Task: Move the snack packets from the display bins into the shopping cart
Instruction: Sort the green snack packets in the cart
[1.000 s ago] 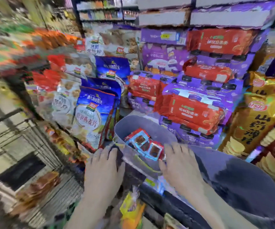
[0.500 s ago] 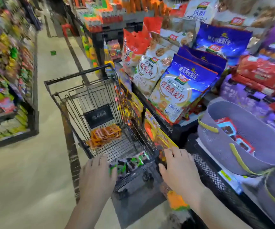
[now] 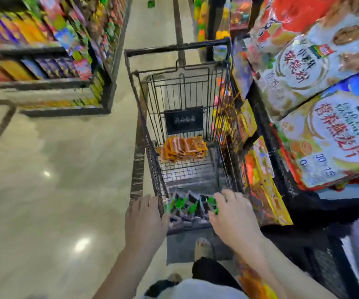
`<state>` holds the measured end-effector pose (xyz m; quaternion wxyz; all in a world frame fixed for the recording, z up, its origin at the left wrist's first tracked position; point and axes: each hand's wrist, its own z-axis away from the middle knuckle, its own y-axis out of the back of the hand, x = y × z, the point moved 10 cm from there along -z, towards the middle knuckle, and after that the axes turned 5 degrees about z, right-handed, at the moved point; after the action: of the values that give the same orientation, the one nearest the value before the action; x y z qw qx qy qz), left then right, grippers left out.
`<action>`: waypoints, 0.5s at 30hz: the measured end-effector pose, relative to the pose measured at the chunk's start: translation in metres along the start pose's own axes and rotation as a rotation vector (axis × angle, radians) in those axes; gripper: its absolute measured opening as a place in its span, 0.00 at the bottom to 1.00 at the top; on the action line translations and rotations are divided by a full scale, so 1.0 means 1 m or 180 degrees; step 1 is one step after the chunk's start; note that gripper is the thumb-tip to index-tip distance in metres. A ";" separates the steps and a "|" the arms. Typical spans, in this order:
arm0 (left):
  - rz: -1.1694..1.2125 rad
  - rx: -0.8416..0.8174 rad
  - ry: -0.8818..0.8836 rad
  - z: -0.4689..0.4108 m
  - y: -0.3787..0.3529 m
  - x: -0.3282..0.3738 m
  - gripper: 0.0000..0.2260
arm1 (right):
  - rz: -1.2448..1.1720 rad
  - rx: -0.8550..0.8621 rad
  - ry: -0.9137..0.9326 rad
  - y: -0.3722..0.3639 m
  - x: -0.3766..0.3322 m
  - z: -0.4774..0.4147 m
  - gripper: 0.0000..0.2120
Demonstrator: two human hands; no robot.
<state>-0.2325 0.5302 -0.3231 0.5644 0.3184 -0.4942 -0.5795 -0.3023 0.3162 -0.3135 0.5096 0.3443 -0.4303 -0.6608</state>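
Two hands hold one bundle of green-and-dark snack packets (image 3: 190, 207) between them at the near end of the shopping cart (image 3: 177, 48), above its wire floor; whether the bundle rests on the near rim is unclear. The left grip (image 3: 146, 219) clamps the bundle's left end, fingers bent onto the packets. The right grip (image 3: 234, 214) clamps the right end, fingers bent over the top edge. Both thumbs are hidden.

Farther along the cart floor a pile of orange packets (image 3: 184, 148) lies against the far wall, just below a black sign (image 3: 184, 119) fixed to the wires. The cart stands on a pale glossy floor (image 3: 44, 169), close beside the right-hand shelf, where large cereal bags (image 3: 325, 137) lean outward. Another shelf of bright goods (image 3: 44, 50) runs along the aisle's left side, well apart from the cart. One bare foot (image 3: 203, 248) shows below the right wrist.
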 end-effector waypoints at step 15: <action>0.1963 0.0118 0.1490 -0.114 -0.143 -0.055 0.33 | -0.0283 -0.1227 0.0514 -0.153 -0.015 -0.181 0.29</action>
<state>-0.1662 0.5416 -0.5019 0.8039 0.2886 -0.4349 -0.2852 -0.1950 0.3085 -0.5249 0.5692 0.3110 -0.2380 -0.7230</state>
